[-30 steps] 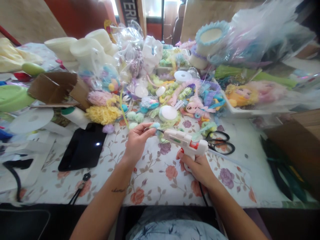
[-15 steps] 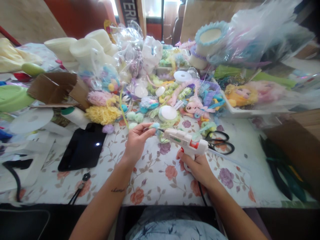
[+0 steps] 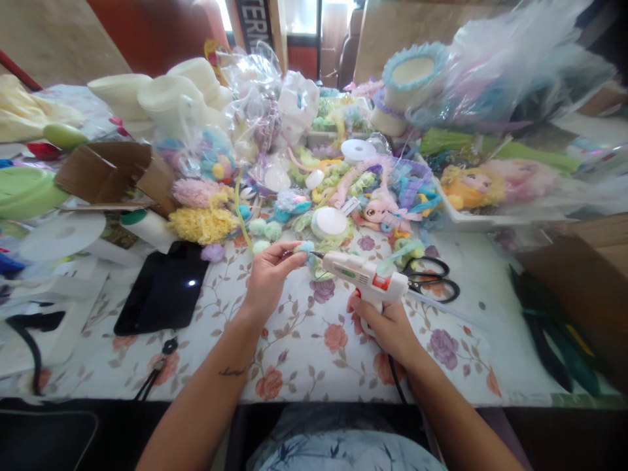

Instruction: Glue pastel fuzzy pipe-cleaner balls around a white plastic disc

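Over the last second the glue gun [image 3: 366, 278] is barely shifting, lifting only a touch, its nozzle staying right at the small blue pompom [image 3: 305, 247] just above the bench [image 3: 304, 353]. The left hand [image 3: 269, 278] is pinching the pompom between thumb and fingers, wrist raised. The right hand [image 3: 387, 324] is gripping the gun's handle, fingers clenched round it, near the scissors [image 3: 434, 280].

Colours on the craft table

White glue gun [image 3: 366, 277] w/ red switch; light-blue pom-pom [image 3: 305, 247]; black scissors [image 3: 432, 280]; floral tablecloth [image 3: 304, 340], pink & purple roses.
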Tool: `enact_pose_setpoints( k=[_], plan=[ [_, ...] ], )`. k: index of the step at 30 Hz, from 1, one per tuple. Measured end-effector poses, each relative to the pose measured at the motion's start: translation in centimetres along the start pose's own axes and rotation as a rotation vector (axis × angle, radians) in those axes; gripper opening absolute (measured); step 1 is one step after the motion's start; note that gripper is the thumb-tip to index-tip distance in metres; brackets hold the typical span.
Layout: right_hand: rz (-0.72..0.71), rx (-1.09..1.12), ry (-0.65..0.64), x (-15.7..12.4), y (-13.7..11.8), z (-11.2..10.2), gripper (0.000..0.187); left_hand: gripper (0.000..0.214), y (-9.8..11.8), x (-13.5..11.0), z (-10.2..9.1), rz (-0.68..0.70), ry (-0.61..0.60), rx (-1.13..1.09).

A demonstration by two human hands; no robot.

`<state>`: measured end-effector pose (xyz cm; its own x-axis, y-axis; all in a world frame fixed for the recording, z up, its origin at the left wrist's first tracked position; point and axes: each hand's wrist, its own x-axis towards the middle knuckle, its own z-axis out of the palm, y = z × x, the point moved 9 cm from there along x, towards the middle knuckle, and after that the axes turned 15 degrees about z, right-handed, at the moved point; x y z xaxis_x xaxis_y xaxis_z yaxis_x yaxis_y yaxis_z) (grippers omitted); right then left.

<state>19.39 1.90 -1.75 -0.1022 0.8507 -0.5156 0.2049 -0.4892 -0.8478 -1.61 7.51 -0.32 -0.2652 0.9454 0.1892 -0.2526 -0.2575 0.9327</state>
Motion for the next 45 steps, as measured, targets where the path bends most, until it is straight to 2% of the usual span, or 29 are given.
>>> enact_pose_setpoints(
  k=[16,26,45],
  plan=[
    [-0.044,-0.047,-0.022,0.23,0.27,0.21,0.024,0.019,0.32,0.1,-0.27,0.019,0.032,0.021],
    [-0.005,-0.04,0.014,0.29,0.4,-0.11,0.022,0.02,0.19,0.05,-0.32,0.038,0.012,0.039],
    [0.017,-0.028,0.005,0.15,0.63,-0.03,0.024,0.019,-0.07,0.03,-0.28,0.027,0.001,0.032]
  ],
)
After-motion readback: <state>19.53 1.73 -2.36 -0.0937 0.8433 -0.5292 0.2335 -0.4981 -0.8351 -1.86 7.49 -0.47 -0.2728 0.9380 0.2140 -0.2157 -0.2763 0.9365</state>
